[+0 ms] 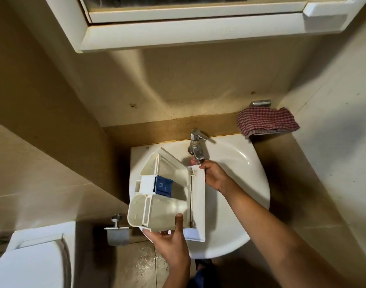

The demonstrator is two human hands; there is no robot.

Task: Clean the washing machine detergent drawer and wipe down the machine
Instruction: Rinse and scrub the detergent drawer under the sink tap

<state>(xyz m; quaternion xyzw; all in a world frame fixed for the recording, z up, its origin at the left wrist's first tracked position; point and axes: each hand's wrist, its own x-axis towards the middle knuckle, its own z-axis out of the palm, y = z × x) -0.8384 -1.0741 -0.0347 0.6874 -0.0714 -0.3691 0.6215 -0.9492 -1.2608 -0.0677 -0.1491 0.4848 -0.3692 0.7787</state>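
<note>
Our left hand comes in lowest, on the near side of the tap. Its grip pinches the near wall of the drawer, thumb laid inside and fingers underneath. We hold the drawer over the sink, below and left of the tap, open side up. Its front panel runs lengthwise from just under the tap straight back toward us. Our right hand is the one nearer the tap, its grip pinching the panel's far corner just below the spout. The compartments and the blue insert lie left of the tap, so we judge the drawer must slide right to bring them under the spout. We cannot tell whether water is running.
</note>
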